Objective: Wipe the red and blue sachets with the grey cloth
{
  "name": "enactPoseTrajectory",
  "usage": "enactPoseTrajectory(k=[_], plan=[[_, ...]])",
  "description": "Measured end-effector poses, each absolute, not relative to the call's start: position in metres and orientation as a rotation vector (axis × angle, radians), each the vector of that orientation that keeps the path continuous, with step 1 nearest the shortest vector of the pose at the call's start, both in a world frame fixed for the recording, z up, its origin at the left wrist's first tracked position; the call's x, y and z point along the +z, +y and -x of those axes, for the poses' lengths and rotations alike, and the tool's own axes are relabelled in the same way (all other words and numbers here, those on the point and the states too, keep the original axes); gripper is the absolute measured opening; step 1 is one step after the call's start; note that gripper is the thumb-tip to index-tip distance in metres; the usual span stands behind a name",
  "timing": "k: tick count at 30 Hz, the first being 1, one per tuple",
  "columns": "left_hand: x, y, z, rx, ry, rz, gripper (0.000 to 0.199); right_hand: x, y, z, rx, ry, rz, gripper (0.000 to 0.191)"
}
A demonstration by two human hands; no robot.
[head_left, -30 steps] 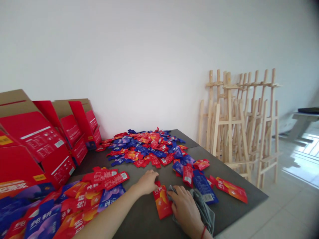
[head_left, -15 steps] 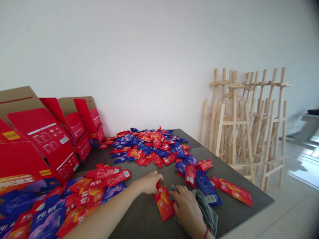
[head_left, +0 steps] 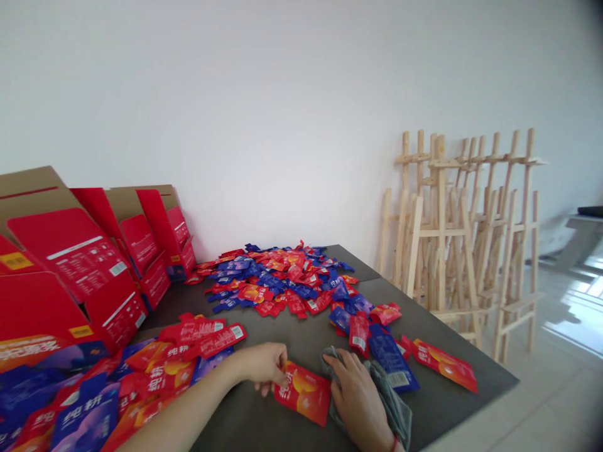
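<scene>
My left hand (head_left: 269,369) pinches one end of a red pouch (head_left: 306,395) with orange fruit printed on it, held low over the dark table. Beside the pouch's other end, my right hand (head_left: 358,395) grips a grey-green cloth (head_left: 393,402) that bunches out under the palm. Just past the right hand lie a blue pouch (head_left: 389,351) showing its barcode and a red pouch (head_left: 443,364). Close to my left forearm is a heap of red and blue pouches (head_left: 160,376).
Red cartons (head_left: 70,276) with raised flaps stand along the left. A wide pile of red and blue pouches (head_left: 282,276) covers the back of the table (head_left: 443,414). Wooden easels (head_left: 443,232) lean by the wall, beyond the table's right edge.
My left hand has drawn back to the left with the pouch end, turning the pouch from near upright to more sideways. My right hand stays on the cloth, almost unmoved.
</scene>
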State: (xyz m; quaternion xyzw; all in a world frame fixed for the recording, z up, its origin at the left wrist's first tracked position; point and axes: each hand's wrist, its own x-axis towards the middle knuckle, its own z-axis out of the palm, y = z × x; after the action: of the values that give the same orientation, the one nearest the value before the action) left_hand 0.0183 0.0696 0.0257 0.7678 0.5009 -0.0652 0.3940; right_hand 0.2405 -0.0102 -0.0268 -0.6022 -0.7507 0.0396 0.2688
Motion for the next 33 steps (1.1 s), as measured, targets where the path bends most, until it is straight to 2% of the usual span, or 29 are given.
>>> enactPoseTrajectory(k=[5,7,13,18,25,33], plan=[[-0.015,0.044,-0.006,0.540,1.327,-1.525,0.038,-0.020,-0.013,-0.231,0.139,-1.966,1.575,0.047],[-0.030,0.040,-0.007,0.665,1.256,-1.435,0.040,-0.017,-0.013,-0.216,0.164,-2.024,1.495,0.044],[-0.041,0.034,-0.012,0.710,1.203,-1.476,0.031,-0.020,-0.005,-0.180,0.118,-2.308,1.319,0.037],[-0.038,0.033,-0.013,0.711,1.217,-1.482,0.016,-0.019,0.002,-0.194,0.031,-2.245,1.557,0.039],[-0.042,0.031,-0.011,0.672,1.198,-1.490,0.020,-0.008,0.014,-0.217,-0.040,-2.186,1.773,0.041],[-0.050,0.029,-0.010,0.797,1.092,-1.619,0.016,0.001,0.000,-0.176,0.080,-2.346,1.449,0.034]])
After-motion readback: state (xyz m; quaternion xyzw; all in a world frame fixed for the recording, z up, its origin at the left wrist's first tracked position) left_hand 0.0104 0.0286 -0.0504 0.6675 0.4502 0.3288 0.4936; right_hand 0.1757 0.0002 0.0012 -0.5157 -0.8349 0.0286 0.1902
